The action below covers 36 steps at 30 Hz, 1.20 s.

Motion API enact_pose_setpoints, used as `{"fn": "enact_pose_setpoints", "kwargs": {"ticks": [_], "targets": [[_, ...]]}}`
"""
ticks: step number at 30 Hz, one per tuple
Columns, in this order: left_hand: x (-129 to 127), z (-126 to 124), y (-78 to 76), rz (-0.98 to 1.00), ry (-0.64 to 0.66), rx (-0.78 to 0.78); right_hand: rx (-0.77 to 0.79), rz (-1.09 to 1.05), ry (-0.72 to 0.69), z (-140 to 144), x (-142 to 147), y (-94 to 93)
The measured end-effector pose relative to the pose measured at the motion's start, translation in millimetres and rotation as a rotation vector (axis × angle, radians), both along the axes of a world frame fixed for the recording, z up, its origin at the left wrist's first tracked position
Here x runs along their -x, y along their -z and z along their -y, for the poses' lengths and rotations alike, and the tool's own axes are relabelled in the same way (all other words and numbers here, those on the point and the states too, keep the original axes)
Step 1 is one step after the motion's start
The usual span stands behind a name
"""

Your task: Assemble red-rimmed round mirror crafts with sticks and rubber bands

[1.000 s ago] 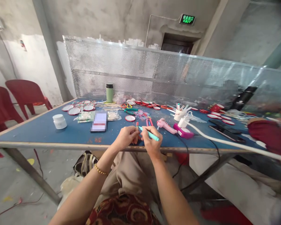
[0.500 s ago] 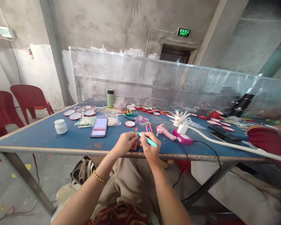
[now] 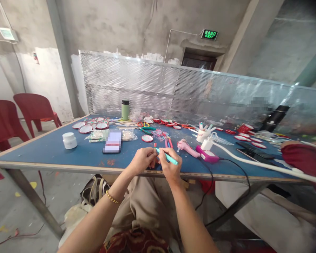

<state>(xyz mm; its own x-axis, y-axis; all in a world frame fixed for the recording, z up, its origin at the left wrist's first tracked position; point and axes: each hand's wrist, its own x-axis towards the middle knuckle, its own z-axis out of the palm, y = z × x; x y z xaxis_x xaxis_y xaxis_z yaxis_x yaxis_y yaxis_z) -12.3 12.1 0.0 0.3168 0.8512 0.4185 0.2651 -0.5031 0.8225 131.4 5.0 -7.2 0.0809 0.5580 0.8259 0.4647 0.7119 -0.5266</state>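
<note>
My right hand [image 3: 171, 167] is closed round a turquoise marker pen [image 3: 171, 160], held like a writing tool with its tip pointing left. That tip meets or nearly meets a small upright piece with a red top [image 3: 155, 144]. My left hand [image 3: 143, 160] pinches this piece from the left, and the fingers hide its lower part, so its kind is unclear. Both hands are at the front edge of the blue table [image 3: 86, 160]. Just beyond them lie a round red-rimmed disc [image 3: 147, 138] and red- and blue-handled pliers [image 3: 169, 143].
Left are a white jar [image 3: 69, 140], a phone [image 3: 112, 142] and bagged sticks [image 3: 130, 134]. Right are a pink glue gun [image 3: 188, 148], a purple device [image 3: 208, 154], a pen cup [image 3: 202, 135] and a white cable [image 3: 252, 160]. Another person's red sleeve [image 3: 296, 154] shows far right.
The camera view has shifted slightly. Both hands stay in nearly the same place with the same holds; the pen tip remains beside the red-topped piece.
</note>
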Motion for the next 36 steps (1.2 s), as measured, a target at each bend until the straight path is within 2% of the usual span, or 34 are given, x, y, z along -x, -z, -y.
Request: {"fn": "enact_pose_setpoints", "kwargs": {"ticks": [36], "targets": [[-0.3,-2.4,1.0,0.002,-0.006,-0.021,-0.021,-0.02,0.009,-5.0,-1.6,4.8]]}}
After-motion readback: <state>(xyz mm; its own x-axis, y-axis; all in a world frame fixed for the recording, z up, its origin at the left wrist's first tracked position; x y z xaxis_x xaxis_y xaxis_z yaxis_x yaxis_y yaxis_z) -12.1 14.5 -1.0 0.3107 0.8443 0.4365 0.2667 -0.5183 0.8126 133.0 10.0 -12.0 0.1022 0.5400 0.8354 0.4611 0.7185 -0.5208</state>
